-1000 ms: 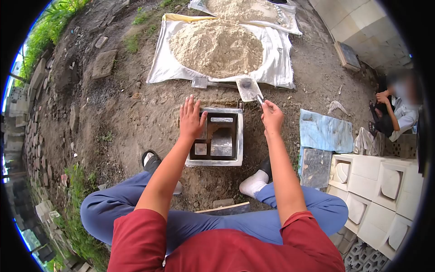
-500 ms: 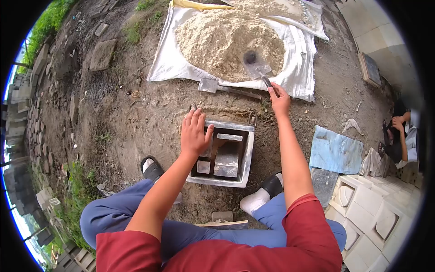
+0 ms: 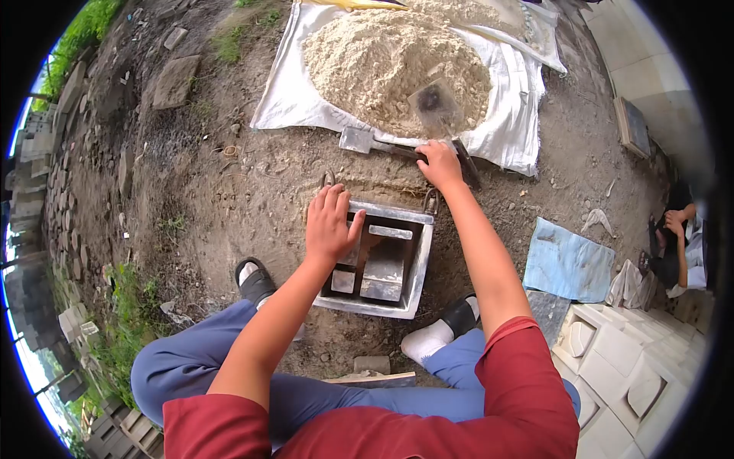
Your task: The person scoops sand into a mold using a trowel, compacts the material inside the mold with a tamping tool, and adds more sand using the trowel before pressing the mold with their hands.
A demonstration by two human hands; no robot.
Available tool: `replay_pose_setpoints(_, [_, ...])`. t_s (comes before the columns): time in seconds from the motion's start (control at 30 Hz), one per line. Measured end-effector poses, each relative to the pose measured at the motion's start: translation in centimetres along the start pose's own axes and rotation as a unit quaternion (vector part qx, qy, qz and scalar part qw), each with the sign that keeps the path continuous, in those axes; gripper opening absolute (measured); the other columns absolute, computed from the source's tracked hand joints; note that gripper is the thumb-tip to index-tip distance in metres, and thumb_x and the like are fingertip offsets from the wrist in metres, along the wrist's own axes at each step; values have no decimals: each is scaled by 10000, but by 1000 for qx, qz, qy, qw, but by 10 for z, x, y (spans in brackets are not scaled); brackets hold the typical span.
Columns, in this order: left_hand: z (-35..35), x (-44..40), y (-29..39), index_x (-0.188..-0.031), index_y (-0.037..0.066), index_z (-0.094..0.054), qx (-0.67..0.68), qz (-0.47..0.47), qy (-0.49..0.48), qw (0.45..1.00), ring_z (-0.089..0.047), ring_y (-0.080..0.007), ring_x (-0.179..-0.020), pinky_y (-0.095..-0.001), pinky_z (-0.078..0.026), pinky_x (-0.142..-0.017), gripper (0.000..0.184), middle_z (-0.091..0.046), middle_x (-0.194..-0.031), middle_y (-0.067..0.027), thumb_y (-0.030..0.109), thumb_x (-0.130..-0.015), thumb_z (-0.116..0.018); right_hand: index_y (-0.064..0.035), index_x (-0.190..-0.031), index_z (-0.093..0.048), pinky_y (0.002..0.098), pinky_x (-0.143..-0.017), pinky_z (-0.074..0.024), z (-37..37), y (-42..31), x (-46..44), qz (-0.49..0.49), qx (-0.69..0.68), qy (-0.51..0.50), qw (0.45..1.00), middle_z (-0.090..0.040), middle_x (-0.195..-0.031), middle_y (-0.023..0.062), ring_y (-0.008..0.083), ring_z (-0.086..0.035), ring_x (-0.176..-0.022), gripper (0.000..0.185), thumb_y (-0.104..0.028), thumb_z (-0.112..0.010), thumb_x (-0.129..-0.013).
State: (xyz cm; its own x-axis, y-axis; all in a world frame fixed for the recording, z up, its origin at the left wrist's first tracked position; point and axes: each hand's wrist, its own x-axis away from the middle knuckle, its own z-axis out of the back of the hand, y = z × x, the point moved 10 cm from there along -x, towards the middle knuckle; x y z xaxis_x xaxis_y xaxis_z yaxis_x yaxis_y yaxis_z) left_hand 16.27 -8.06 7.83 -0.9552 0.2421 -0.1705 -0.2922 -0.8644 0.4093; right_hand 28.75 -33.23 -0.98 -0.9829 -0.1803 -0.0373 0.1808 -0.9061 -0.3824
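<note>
My left hand (image 3: pixel 329 228) lies flat on the left edge of a metal box mould (image 3: pixel 423 264), fingers stretched out. Inside the mould are rectangular metal blocks and dark gaps. My right hand (image 3: pixel 441 167) is beyond the mould's far right corner, its fingers closed over the handle end of a flat-headed hammer (image 3: pixel 355 139) lying on the soil. Just right of that hand is the dark handle of a trowel (image 3: pixel 436 107), whose blade rests on a pale powder heap (image 3: pixel 382 61). My fingers partly hide the hammer's handle end.
White sacking (image 3: pixel 287 107) lies under the powder. To the right are a blue cloth (image 3: pixel 569 260), pale hollow blocks (image 3: pixel 619 352) and a seated person (image 3: pixel 677 237). A flat stone (image 3: pixel 176 82) is on the left, and a board (image 3: pixel 375 380) lies between my legs.
My right hand carried the trowel forward onto the powder, let it go and moved left to the hammer handle. My left hand stays on the mould. The view has shifted.
</note>
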Motion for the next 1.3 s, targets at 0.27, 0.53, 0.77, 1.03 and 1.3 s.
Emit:
replay_pose_setpoints(0.27, [0, 0, -2, -1152, 23, -627, 9, 6, -4, 1000, -523, -389, -1286, -502, -417, -1071, 413, -604, -1305, -169, 395, -973, -596, -98, -941, -691, 460, -947, -491, -1, -11, -1, 45, 55, -50, 996, -671, -1029, 101, 312, -624, -1118, 157, -181, -772, -835])
replay_pose_setpoints(0.53, [-2, 4, -5, -1160, 24, -628, 14, 17, -7, 1000, -507, -381, -1314, -492, -409, -1084, 449, -594, -1331, -172, 434, -981, -595, -102, -1038, -647, 493, -833, -538, 26, -18, 6, 25, 9, -51, 998, -716, -984, 132, 360, -704, -896, 212, -206, -751, -886])
replay_pose_setpoints(0.77, [4, 7, -14, -1351, 42, -536, 20, 42, 34, 998, -441, -403, -1410, -488, -383, -1134, 461, -480, -1512, -198, 363, -1021, -561, -57, -986, -728, 289, -711, -522, 92, -58, -15, -62, -327, -15, 943, -753, -873, 50, 132, -681, -774, 213, -186, -831, -851])
replay_pose_setpoints(1.03, [-4, 16, -58, -1402, 18, -496, 218, 131, 104, 961, -389, -438, -1448, -486, -310, -1206, 404, -433, -1543, -243, 258, -1088, -407, -59, -713, -628, 325, -772, -482, 40, -95, -39, -94, -640, 184, 740, -669, -714, 44, 103, -568, -742, 504, -416, -606, -1069])
replay_pose_setpoints(1.3, [-4, 17, -64, -1374, -1, -520, 243, 141, 111, 953, -407, -436, -1432, -484, -308, -1203, 417, -451, -1521, -247, 267, -1095, -365, -133, -589, -344, 338, -593, -387, 148, -155, -28, 49, -679, 183, 710, -376, -541, -10, 122, -350, -522, 620, -435, -559, -1086])
